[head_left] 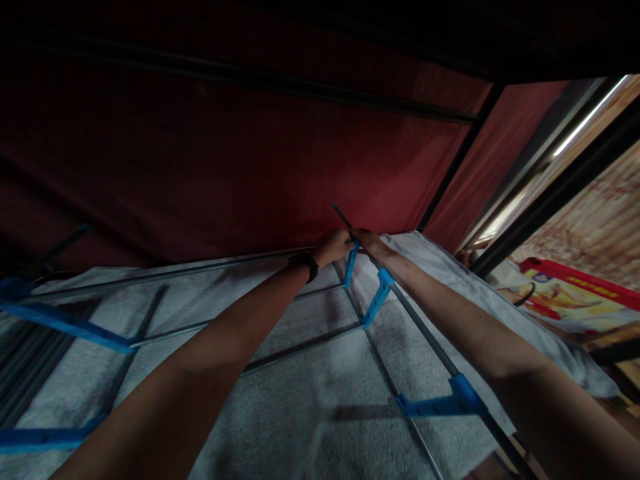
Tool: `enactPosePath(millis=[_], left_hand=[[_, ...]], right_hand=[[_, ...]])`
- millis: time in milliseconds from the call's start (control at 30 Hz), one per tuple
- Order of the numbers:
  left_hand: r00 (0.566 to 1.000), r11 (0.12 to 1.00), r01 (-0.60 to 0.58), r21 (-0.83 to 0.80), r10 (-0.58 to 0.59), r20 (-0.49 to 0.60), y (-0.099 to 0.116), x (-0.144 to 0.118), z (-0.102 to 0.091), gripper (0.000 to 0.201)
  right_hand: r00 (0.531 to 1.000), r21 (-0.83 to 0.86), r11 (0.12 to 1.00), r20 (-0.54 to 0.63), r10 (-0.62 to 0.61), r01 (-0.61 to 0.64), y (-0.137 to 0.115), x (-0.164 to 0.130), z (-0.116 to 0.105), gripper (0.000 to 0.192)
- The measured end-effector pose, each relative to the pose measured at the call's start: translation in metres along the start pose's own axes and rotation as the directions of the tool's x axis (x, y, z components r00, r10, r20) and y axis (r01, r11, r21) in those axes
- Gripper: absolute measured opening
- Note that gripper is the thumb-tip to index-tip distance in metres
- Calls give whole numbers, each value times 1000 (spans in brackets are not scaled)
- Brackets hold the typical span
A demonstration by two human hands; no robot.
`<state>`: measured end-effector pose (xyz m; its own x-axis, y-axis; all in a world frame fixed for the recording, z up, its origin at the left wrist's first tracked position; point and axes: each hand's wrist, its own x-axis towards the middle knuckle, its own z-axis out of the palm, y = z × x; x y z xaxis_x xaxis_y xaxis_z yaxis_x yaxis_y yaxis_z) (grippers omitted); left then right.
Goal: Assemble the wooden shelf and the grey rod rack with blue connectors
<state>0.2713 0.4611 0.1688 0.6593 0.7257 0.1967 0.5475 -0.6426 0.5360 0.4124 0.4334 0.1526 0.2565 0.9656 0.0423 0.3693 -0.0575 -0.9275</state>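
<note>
both hands meet at the far edge of the grey fabric shelf (300,413), the left hand (333,247) and right hand (369,239) each closed around the thin dark rod (343,217) where it enters a blue plastic connector (351,263). doing this well likely means keeping the rod in line with the connector's socket and pressing evenly, not twisting. the maroon fabric wall (225,167) hangs just behind.
</note>
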Motion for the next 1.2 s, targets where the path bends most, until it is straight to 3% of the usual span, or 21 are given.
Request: enactPosePath(millis=[333, 667, 867, 967, 1067, 1133, 1200], left_hand=[[999, 1000, -12, 2, 12, -37, -3, 0, 4, 15], [997, 999, -15, 49, 18, -73, -8, 3, 11, 19], [999, 999, -31, 39, 30, 20, 1, -4, -3, 12], [998, 994, -67, 92, 66, 16, 2, -14, -17, 12], [993, 977, -85, 195, 98, -60, -7, -29, -45, 20], [994, 959, -43, 282, 70, -88, -20, -48, -78, 24], [989, 910, 74, 409, -14, -146, -40, -77, -124, 35]], right_hand=[[995, 32, 997, -54, 79, -77, 1, 6, 5, 24], [1000, -73, 997, -4, 25, -25, -11, 3, 6, 14], [999, -70, 997, 3, 33, -33, -14, -2, 5, 22], [998, -41, 997, -21, 61, -62, -14, -9, 5, 25], [993, -15, 993, -34, 114, -115, -19, -17, 4, 23], [990, -19, 990, -14, 142, -143, -23, -21, 3, 23], [989, -17, 989, 23, 148, -148, -25, -23, 0, 24]])
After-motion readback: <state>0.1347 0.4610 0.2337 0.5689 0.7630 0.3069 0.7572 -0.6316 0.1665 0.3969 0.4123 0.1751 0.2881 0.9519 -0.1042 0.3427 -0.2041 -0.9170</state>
